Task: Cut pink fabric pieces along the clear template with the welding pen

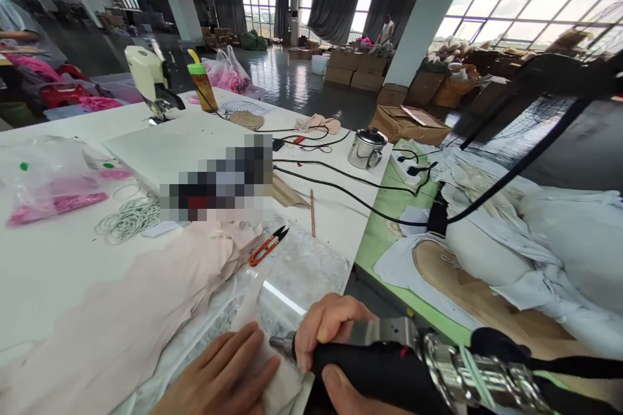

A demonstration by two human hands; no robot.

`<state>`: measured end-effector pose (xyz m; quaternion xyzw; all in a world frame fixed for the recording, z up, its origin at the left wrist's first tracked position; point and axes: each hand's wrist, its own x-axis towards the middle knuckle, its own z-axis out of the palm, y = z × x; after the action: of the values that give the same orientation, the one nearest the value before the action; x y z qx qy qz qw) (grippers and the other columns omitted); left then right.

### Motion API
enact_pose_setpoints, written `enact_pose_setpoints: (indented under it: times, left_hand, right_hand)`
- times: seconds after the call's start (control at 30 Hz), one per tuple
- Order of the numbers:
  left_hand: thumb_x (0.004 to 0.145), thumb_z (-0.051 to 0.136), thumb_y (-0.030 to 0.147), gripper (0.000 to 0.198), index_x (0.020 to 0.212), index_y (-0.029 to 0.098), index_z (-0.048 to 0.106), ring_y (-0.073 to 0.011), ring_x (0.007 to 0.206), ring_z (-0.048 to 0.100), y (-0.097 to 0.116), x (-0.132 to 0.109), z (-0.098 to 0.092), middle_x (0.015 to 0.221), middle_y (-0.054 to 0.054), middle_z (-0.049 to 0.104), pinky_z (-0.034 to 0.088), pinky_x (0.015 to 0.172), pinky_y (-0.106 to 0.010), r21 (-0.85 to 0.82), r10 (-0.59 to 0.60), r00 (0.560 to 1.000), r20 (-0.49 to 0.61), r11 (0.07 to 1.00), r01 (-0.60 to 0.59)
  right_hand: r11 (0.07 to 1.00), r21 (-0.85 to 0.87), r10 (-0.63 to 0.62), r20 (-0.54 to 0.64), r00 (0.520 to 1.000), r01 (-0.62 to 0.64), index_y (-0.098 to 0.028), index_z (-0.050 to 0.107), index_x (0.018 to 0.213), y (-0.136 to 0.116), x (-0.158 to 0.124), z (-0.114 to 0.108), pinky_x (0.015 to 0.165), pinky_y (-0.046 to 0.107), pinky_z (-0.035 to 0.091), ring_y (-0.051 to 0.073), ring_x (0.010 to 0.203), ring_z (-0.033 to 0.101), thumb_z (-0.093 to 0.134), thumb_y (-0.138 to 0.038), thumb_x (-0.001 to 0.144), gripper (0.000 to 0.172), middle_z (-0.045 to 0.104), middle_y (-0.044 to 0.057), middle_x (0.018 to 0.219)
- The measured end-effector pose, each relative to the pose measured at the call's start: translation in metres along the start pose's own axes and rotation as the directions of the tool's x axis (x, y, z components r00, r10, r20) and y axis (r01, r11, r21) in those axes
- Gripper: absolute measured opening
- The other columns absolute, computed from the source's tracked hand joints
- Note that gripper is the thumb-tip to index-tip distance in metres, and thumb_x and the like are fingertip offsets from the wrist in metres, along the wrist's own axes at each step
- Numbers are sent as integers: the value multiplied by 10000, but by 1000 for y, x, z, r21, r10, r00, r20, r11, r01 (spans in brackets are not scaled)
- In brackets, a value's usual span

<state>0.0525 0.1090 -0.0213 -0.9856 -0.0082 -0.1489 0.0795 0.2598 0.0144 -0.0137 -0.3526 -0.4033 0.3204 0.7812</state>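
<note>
My right hand [331, 337] is wrapped around a thick black hand-held tool [379, 369] with a narrow metal tip and a metal collar at its rear. The tip points left and sits just beside my left hand [228, 369], at a pale strip of fabric [287, 386]. My left hand lies flat over that fabric, fingers stretched out. Beneath is a clear, shiny sheet [302, 259] on the white table. A heap of pale pink fabric pieces [126, 298] spreads out to the left. Orange-handled thread snips [267, 246] rest beyond my hands.
Dark cables [335, 198] cross the white table [58, 272] toward a green table [379, 246] with white padded garments [491, 259]. A steel mug [366, 149], a stick [312, 213], pale elastic loops [131, 217] and a bottle [202, 87] stand or lie farther back.
</note>
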Motion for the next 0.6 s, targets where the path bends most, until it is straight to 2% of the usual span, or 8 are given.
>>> enact_pose_setpoints:
  times: [0.1, 0.17, 0.23, 0.3, 0.33, 0.43, 0.6]
  left_hand:
    - [1092, 418, 290, 369, 1424, 281, 577, -227, 1278, 610, -3, -3, 4, 1334, -71, 674, 524, 1021, -316, 56, 59, 998, 21, 997, -60]
    - [1091, 417, 306, 379, 1440, 287, 562, -230, 1291, 603, -4, -4, 5, 1340, -70, 672, 529, 1022, -322, 66, 69, 997, 44, 995, -72]
    - [1089, 426, 315, 379, 1441, 293, 562, -236, 1305, 593, -3, -4, 4, 1345, -69, 670, 530, 1029, -331, 62, 68, 996, 58, 996, -72]
    - [1088, 432, 319, 371, 1430, 301, 574, -248, 1323, 578, -1, -4, 4, 1358, -71, 661, 528, 1038, -347, 47, 41, 998, 55, 998, -44]
    - [1089, 430, 320, 365, 1421, 306, 583, -254, 1333, 568, 1, -4, 4, 1363, -72, 658, 526, 1041, -355, 36, 20, 999, 49, 999, -21]
    - [1096, 407, 311, 359, 1395, 321, 605, -263, 1360, 541, 4, -4, 5, 1368, -69, 653, 522, 1049, -383, -1, -46, 998, 38, 999, 46]
    - [1088, 434, 305, 352, 1399, 313, 599, -266, 1369, 529, 5, -5, 7, 1360, -71, 656, 531, 1036, -393, -35, -37, 999, 35, 999, 38]
  right_hand:
    - [990, 33, -134, -61, 989, 136, -318, 638, 939, -3, 3, 8, 374, 268, 403, 141, 407, 540, 724, -408, 807, 182, 656, -5, 702]
    - [987, 6, -162, -68, 985, 163, -318, 618, 952, -11, 8, 8, 398, 259, 406, 131, 419, 532, 710, -409, 828, 179, 653, -12, 708]
    - [988, -56, -145, -4, 989, 145, -325, 599, 964, -24, 14, 4, 466, 269, 455, 144, 473, 561, 682, -403, 863, 152, 652, -13, 706]
    - [987, -161, -4, 152, 988, 29, -323, 593, 991, -38, 18, -1, 606, 319, 529, 191, 625, 647, 675, -321, 881, 138, 682, 15, 744]
    - [982, -189, 49, 180, 982, -14, -320, 588, 997, -44, 20, -4, 646, 332, 542, 198, 664, 662, 686, -279, 873, 163, 688, 22, 771]
    - [983, -179, 67, 183, 981, -33, -321, 575, 991, -48, 22, -7, 656, 334, 549, 192, 657, 655, 680, -243, 855, 188, 666, 16, 796]
    - [988, -154, 24, 156, 988, 1, -342, 565, 987, -33, 22, -2, 622, 304, 531, 169, 597, 622, 658, -287, 851, 174, 645, -14, 765]
